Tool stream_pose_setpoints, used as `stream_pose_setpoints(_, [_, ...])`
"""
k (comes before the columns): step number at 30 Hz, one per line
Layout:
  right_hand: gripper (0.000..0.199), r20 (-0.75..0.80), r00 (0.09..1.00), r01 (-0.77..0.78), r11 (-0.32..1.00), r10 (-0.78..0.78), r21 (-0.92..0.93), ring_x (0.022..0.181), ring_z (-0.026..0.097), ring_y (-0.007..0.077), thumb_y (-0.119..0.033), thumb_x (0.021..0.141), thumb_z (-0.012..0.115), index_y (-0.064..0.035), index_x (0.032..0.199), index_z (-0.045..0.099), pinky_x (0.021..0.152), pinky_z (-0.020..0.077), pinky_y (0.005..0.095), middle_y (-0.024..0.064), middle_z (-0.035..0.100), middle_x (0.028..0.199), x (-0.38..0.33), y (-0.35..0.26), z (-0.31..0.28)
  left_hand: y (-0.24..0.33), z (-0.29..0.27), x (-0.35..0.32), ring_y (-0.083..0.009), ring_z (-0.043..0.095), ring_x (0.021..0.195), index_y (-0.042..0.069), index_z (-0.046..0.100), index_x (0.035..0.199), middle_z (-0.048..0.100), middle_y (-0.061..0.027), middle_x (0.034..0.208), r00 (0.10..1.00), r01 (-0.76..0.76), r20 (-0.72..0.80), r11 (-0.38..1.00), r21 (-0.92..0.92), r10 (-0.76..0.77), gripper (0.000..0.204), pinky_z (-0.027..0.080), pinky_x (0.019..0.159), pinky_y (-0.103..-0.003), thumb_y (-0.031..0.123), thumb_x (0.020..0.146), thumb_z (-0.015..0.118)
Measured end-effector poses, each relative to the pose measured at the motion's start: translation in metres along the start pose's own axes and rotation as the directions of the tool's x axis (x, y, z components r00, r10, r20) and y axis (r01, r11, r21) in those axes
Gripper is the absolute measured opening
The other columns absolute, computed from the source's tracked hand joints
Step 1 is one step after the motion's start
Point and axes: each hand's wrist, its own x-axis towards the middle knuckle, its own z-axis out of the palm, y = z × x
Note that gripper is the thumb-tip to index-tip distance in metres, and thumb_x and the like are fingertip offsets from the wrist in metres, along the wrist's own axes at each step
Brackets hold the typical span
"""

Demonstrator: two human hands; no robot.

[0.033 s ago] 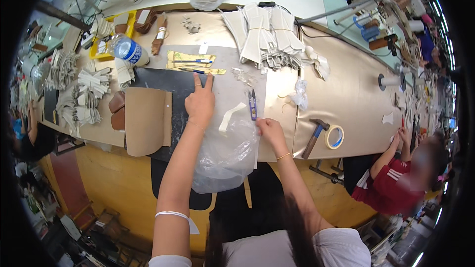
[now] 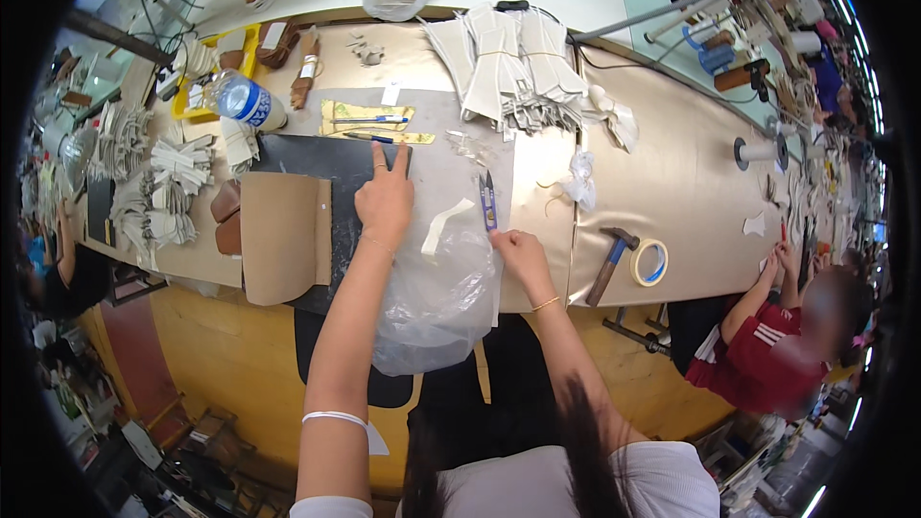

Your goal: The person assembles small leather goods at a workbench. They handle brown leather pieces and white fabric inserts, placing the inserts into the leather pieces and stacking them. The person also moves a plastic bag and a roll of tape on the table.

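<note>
My left hand [image 2: 386, 197] lies over the right edge of a black board [image 2: 312, 155]. Its index and middle fingers are stretched out and apart, tips just below a dark pen [image 2: 368, 137]; the other fingers curl under. My right hand [image 2: 519, 254] is closed in a pinch beside the lower end of purple-handled thread snips [image 2: 489, 209], at the edge of a clear plastic bag [image 2: 432, 321]. What sits between those fingertips, if anything, is hidden. A cream strip [image 2: 445, 228] rests on the bag between my hands.
Tied bundles of pale cut pieces [image 2: 499, 62] lie at the back. To the right are a hammer [image 2: 612, 264] and a tape roll [image 2: 649, 263]. Brown card [image 2: 278, 238] covers part of the board; a water bottle [image 2: 247, 99] stands beyond. A co-worker in red [image 2: 758, 355] sits at right.
</note>
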Motion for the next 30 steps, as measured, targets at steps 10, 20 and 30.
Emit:
stream_pose_setpoints(10, [0.032,-0.44,0.895,0.158,0.976,-0.077,0.15,0.076,0.064,0.0328,-0.025,0.086,0.066,0.0045,0.098,0.06,0.072,0.0497,0.0406,0.0153,0.065,0.08,0.012,-0.013,0.007,0.005,0.009,0.0,-0.0356,0.07,0.079,0.023,0.042,0.142,0.037,-0.0163,0.149,0.99,0.015,-0.138,1.0,0.001,-0.015,0.063,0.057,0.069,-0.042,0.025,0.083,0.065])
stream_pose_setpoints(20, [0.028,-0.228,0.959,0.218,0.954,-0.17,0.207,0.085,0.062,0.0424,-0.024,0.093,0.056,0.0043,0.093,0.052,0.075,0.0479,0.0441,0.0254,0.064,0.088,-0.011,0.017,0.036,0.0,0.014,-0.041,-0.0386,0.069,0.08,0.02,0.034,0.146,0.028,-0.025,0.151,0.992,0.119,-0.051,0.993,0.019,-0.118,0.071,0.057,0.069,-0.043,0.027,0.084,0.066])
stream_pose_setpoints(30, [0.028,-0.064,0.98,0.198,0.89,-0.189,0.411,0.082,0.062,0.032,-0.02,0.095,0.055,0.004,0.108,0.055,0.078,0.0479,0.0349,0.0203,0.066,0.092,0.006,0.058,0.053,0.001,0.021,-0.05,-0.0419,0.068,0.079,0.016,0.038,0.144,0.035,-0.0245,0.147,0.988,0.15,-0.055,0.987,0.061,-0.146,0.059,0.056,0.067,-0.046,0.033,0.091,0.058])
